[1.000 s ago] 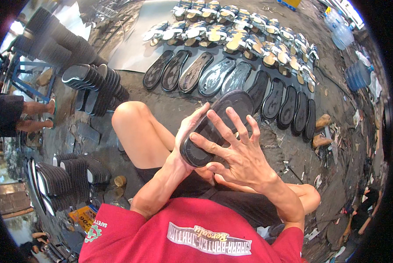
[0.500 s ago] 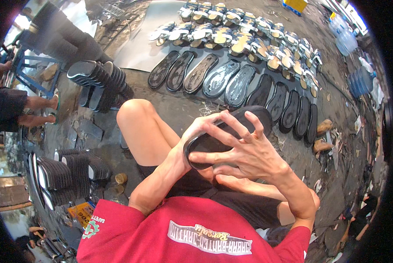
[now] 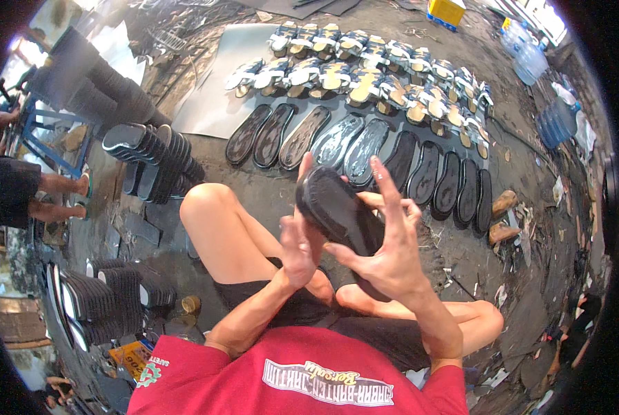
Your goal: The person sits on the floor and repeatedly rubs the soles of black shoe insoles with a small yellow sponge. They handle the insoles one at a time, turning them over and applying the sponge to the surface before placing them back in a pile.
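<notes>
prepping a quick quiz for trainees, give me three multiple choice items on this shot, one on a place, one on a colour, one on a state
1. Where does the row of flat dark soles lie?
A. on the ground ahead of the person
B. on a blue stool
C. on the person's lap

2. What colour is the person's shirt?
A. green
B. red
C. white

3. How is the black sole held?
A. lying loose on the ground
B. pinned under a knee
C. lifted between both hands

Answers:
1. A, the row lies on the floor beyond the knees, below the finished sandals.
2. B, the cloth at the lower edge is red.
3. C, the left hand and the right hand touch it, above the legs.
</notes>
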### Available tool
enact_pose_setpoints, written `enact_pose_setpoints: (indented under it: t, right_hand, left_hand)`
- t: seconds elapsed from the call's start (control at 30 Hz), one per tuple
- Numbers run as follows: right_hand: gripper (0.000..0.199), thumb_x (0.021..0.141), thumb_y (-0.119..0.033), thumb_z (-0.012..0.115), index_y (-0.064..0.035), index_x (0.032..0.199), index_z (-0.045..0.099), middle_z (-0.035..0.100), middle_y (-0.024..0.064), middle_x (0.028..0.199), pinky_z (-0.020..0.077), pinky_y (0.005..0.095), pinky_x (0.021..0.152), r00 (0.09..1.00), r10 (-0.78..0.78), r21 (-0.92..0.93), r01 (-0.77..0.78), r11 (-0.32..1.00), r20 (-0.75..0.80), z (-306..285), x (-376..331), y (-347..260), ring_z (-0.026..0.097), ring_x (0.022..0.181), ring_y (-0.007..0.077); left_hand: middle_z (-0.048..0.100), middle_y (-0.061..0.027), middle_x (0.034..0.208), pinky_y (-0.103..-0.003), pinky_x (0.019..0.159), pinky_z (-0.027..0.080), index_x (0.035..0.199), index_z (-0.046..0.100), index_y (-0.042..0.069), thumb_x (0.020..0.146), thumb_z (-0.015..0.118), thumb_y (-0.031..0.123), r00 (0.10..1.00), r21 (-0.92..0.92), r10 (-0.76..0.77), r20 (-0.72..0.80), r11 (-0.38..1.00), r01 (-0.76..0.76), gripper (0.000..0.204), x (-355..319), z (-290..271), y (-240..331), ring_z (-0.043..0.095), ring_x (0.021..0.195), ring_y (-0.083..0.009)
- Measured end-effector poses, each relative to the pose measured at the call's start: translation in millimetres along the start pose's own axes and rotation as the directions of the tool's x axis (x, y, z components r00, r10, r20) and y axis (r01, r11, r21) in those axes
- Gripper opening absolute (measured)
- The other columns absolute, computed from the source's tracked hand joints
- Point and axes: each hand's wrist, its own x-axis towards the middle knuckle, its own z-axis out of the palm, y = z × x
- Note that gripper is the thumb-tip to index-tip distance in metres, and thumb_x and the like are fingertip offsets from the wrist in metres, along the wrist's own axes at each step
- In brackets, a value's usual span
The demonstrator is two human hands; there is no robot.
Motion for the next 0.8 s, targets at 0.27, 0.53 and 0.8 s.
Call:
enact_pose_setpoints:
  t: [0.27, 0.53, 0.8]
  right_hand:
    - [0.084, 0.103, -0.070, 0.053, -0.0210, 0.170, 0.040, 0.039, 0.0212, 0.170, 0.0199, 0.0608, 0.121, 0.996, -0.053, -0.296, 0.072, 0.952, 0.073, 17.3, -3.4, -15.3, 0.039, 0.150, 0.0424]
    - [0.069, 0.111, -0.064, 0.037, -0.0307, 0.171, 0.037, 0.017, 0.0159, 0.181, 0.0106, 0.0686, 0.123, 0.998, 0.006, -0.278, 0.014, 0.961, 0.070, 27.9, -1.0, -18.7, 0.018, 0.161, 0.0449]
    - [0.062, 0.111, -0.066, 0.035, -0.0416, 0.168, 0.041, 0.019, 0.0107, 0.181, 0.0105, 0.0668, 0.124, 0.994, -0.005, -0.354, 0.043, 0.934, 0.109, 20.2, 5.9, -10.7, 0.018, 0.162, 0.0416]
  left_hand:
    - [0.066, -0.0070, 0.131, -0.038, 0.108, 0.052, 0.171, 0.022, 0.011, 0.111, 0.037, 0.066, 0.991, 0.025, -0.034, -0.131, 0.999, 0.038, 0.082, 5.2, 14.4, 7.5, 0.064, 0.121, -0.0173]
    - [0.063, -0.0068, 0.133, -0.036, 0.108, 0.048, 0.165, 0.033, 0.006, 0.113, 0.031, 0.053, 0.985, 0.232, 0.010, -0.171, 0.972, 0.030, 0.070, 3.3, 20.8, 7.7, 0.062, 0.120, -0.0158]
    - [0.065, -0.0086, 0.128, -0.035, 0.105, 0.049, 0.159, 0.042, 0.004, 0.113, 0.026, 0.045, 0.977, 0.156, -0.146, -0.154, 0.973, 0.170, 0.064, 9.7, 19.4, 19.5, 0.062, 0.115, -0.0164]
